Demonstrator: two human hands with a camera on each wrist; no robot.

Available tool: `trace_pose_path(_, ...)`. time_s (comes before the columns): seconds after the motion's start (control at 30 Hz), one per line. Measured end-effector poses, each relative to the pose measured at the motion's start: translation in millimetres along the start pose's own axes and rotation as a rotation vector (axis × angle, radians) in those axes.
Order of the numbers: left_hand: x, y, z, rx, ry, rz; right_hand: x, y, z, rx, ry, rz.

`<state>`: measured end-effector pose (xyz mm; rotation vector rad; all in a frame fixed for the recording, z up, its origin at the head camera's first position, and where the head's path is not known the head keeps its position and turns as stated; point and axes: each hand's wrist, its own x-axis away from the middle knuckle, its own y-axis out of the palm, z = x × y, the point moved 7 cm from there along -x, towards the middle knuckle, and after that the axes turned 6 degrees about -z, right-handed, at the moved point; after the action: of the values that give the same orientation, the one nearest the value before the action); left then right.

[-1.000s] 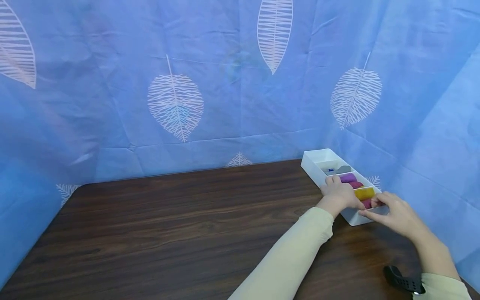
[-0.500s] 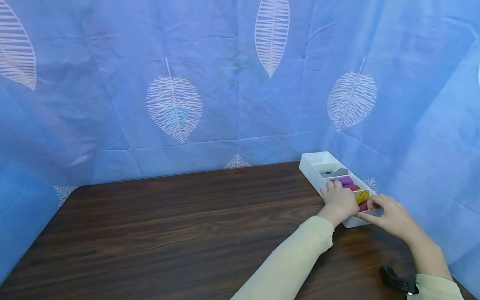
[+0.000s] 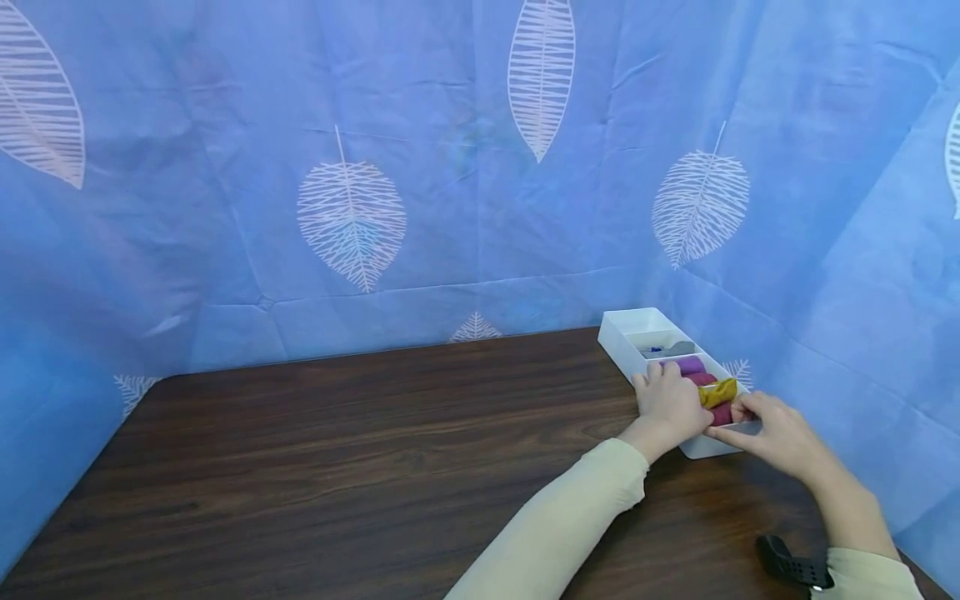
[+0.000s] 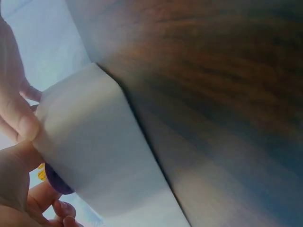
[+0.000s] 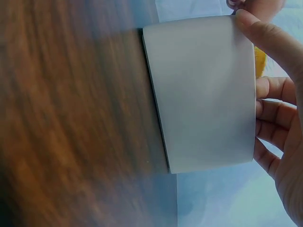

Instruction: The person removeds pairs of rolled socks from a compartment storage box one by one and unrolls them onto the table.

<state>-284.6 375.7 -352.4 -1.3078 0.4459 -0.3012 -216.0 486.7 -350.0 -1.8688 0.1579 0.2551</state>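
A white divided box [image 3: 708, 447] stands at the table's right side, with rolled cloths in its compartments. My left hand [image 3: 667, 408] reaches over its left wall; its thumb is by the near dark red roll [image 3: 722, 414] and its fingers lie toward the purple roll [image 3: 690, 365]. The yellow roll [image 3: 720, 392] lies tilted beside it, its left end hidden by the hand. My right hand [image 3: 780, 433] is at the box's near end, with the dark red roll between thumb and curled fingers. In the right wrist view its fingers [image 5: 272, 116] bend over the rim.
The box's farther compartments hold a grey item [image 3: 678, 350] and a small blue one; the farthest shows only its white walls. A dark wood table [image 3: 337, 467] extends left. Blue leaf-print curtain [image 3: 465, 208] hangs behind and at the right. A black strap [image 3: 795, 567] circles the right wrist.
The yellow roll has turned from flat to tilted and looks more crumpled. My left hand has shifted slightly left and toward me. The right hand stays at the near end. The view has moved slightly.
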Motion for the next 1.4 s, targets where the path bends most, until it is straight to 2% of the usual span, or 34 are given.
trace_pose_path(0.3,5.2,-10.5,0.6,-0.009,0.048,0.039,1.6,0.5,1.5,0.007,0.013,-0.005)
trace_pose_path(0.57,0.9,-23.6,-6.0,-0.03,0.055,0.103,1.7,1.3,-0.9,-0.004,0.037,-0.004)
trace_pose_path(0.73,0.6,-28.4,-7.6,-0.025,0.066,0.108,2.0,0.7,-2.3,0.014,0.036,-0.002)
trace_pose_path(0.9,2.2,-45.7,-10.9,-0.004,0.093,0.154,2.4,1.0,0.2,-0.006,0.042,-0.012)
trace_pose_path(1.03,4.9,-71.6,-23.9,-0.003,0.11,0.223,1.5,1.9,2.1,-0.034,0.03,-0.003)
trace_pose_path(1.13,8.3,-86.1,-35.0,-0.016,0.122,0.243,1.7,0.3,4.3,-0.032,0.02,0.018)
trace_pose_path(1.23,13.1,-92.6,-47.9,-0.03,0.135,0.24,1.2,0.2,5.8,-0.024,0.018,0.019)
trace_pose_path(1.4,24.3,-94.7,-72.9,-0.035,0.157,0.242,-0.3,1.1,4.4,-0.011,0.008,0.025)
